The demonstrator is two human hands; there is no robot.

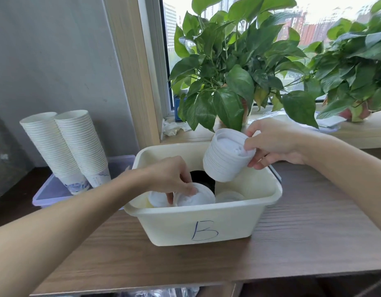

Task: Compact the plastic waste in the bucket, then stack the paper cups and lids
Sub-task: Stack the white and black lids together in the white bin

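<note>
The cream bin, marked "B", stands on the wooden table. The left hand reaches into the bin. Its curled fingers pinch the rim of 1 white lid, which lies among other loose lids. The right hand grips a tilted stack of white lids above the bin's far right part, with the thumb on the top lid and the fingers on the stack's lower side. 2 stacks of paper cups stand on a translucent box left of the bin. Potted plants stand on the windowsill behind.
</note>
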